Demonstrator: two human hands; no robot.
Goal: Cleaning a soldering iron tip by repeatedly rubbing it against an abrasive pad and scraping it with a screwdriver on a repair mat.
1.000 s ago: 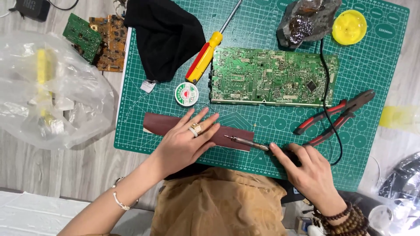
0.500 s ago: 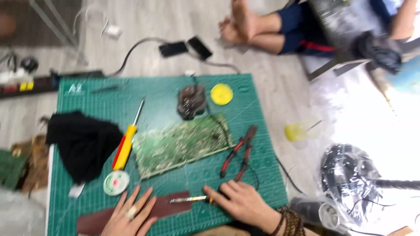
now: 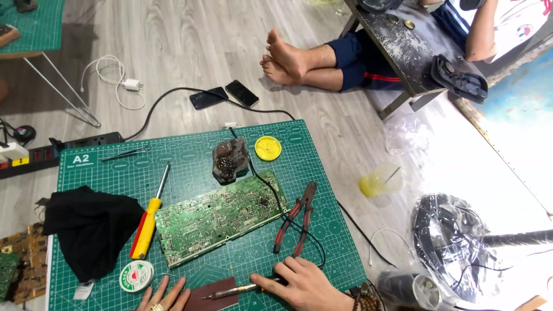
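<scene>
- right hand at bottom edge of the green cutting mat, fingers curled round a soldering iron, gripping its handle; tip points left
- iron tip lies over a dark red-brown pad at the mat's near edge
- left hand mostly cut off by the frame, fingers spread flat on the mat, touching the pad's left end, holding nothing
- solder spool just left of the left hand
- green circuit board mid-mat, well above both hands
- red-handled pliers right of the board, just above the right hand
- yellow screwdriver left of the board, beside a black cloth
</scene>
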